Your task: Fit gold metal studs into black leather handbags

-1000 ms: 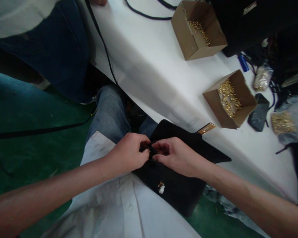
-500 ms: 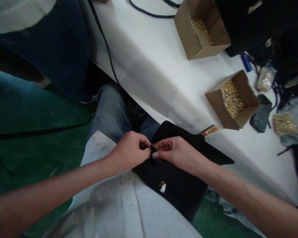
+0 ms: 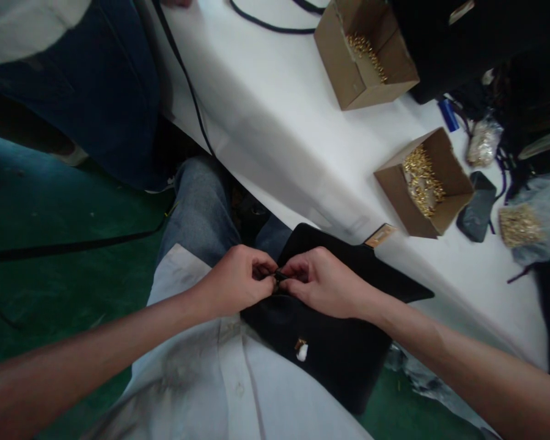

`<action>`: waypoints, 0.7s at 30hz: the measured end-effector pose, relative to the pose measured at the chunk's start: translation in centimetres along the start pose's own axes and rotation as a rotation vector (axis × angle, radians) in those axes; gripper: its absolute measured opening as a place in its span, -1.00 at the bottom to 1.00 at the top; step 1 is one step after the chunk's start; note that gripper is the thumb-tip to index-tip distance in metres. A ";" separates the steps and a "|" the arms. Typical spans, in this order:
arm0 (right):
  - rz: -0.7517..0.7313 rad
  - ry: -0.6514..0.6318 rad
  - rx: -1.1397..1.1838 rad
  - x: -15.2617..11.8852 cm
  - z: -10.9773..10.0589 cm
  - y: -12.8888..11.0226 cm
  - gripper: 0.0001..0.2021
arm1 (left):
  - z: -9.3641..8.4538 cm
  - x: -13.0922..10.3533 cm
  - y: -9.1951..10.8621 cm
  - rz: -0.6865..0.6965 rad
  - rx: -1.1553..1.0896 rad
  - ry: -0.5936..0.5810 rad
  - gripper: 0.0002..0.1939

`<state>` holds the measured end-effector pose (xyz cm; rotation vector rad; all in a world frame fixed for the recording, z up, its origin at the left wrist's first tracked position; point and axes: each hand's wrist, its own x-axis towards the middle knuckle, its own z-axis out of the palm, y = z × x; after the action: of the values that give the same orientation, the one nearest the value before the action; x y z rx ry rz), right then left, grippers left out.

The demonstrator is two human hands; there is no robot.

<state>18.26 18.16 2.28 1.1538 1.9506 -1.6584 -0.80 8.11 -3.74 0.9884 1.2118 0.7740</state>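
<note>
A black bag [image 3: 330, 342] lies across my lap, its flap spread toward the table and a gold plate [image 3: 380, 235] at the flap's edge. Near its lower part sits a small gold fitting with a white wrap [image 3: 302, 350]. My left hand [image 3: 245, 278] and my right hand [image 3: 323, 282] meet over the bag's upper left part. Fingertips of both hands pinch a small black piece [image 3: 279, 276] between them. Its exact shape is hidden by the fingers.
On the white table [image 3: 275, 91] stand two cardboard boxes [image 3: 352, 85] [image 3: 394, 195] of small gold parts. Beyond are a dark phone-like object [image 3: 477, 208], plastic bags and black items. A person in jeans [image 3: 105, 91] is at upper left. A black strap [image 3: 73, 245] hangs at left.
Both hands stay together at the same spot, with the fingers slightly shifted around the small black piece. The lower part of the bag has moved a little to the right.
</note>
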 end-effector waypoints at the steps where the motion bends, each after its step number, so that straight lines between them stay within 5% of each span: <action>1: 0.001 -0.012 0.003 0.0 -0.1 0.1 -0.82 | -0.1 -0.1 0.1 -0.003 -0.009 -0.011 -0.78; 9: 0.028 -0.060 0.045 -0.7 -0.2 0.6 -0.82 | -1.1 0.0 0.9 -0.047 -0.044 -0.146 -0.79; 21: 0.050 -0.031 0.027 -1.0 -0.3 -0.1 -0.86 | -0.9 -0.1 1.4 -0.039 0.028 -0.090 -0.84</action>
<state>18.89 18.03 3.15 1.1703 1.8708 -1.6713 -1.64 8.71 -2.41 1.0092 1.1632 0.6769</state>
